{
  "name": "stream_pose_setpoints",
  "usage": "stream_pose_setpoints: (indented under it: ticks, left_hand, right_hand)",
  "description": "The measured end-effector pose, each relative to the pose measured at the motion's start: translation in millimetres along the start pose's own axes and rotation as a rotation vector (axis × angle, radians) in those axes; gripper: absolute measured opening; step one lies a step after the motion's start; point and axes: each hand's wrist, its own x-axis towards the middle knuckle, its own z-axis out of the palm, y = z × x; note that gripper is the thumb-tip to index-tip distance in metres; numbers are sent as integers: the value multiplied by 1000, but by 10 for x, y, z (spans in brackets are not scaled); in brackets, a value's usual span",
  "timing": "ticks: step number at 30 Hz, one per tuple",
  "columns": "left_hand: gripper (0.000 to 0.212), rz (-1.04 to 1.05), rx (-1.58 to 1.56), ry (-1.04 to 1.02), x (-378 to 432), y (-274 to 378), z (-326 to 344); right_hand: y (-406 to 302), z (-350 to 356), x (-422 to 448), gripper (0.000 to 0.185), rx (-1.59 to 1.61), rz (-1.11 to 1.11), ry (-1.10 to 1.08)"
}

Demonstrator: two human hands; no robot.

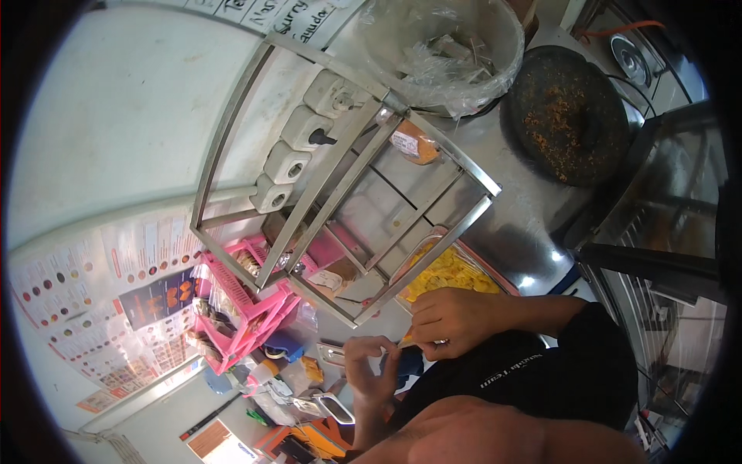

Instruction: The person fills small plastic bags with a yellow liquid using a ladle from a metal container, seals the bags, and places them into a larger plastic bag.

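My left hand is raised with thumb and forefinger pinched on the end of a small, thin, pale item whose kind I cannot tell. The fingers of my right hand, which wears a ring, are curled over the item's other end, hiding most of it. Just beyond the right hand lies a tray of yellow food under clear plastic wrap, its rim reddish. Something dark blue shows below the fingertips, partly covered. A metal frame rack stands close in front of both hands.
Pink plastic baskets holding packets stand against the wall at left. Several power sockets line the wall behind the rack. At the top are a plastic-lined bin and a dark stone mortar with brown residue. A packet lies by the rack.
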Motion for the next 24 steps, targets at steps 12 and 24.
stream_pose_setpoints:
  ticks: [12, 24]
  left_hand:
    - [39, 129, -52, 194, -808, 173, -469]
    - [36, -381, -199, 826, -3297, -352, -338]
  right_hand:
    - [-774, 605, 204, 18, -171, -1, -201]
    - [-1050, 2668, 27, 8, -9, 169, -469]
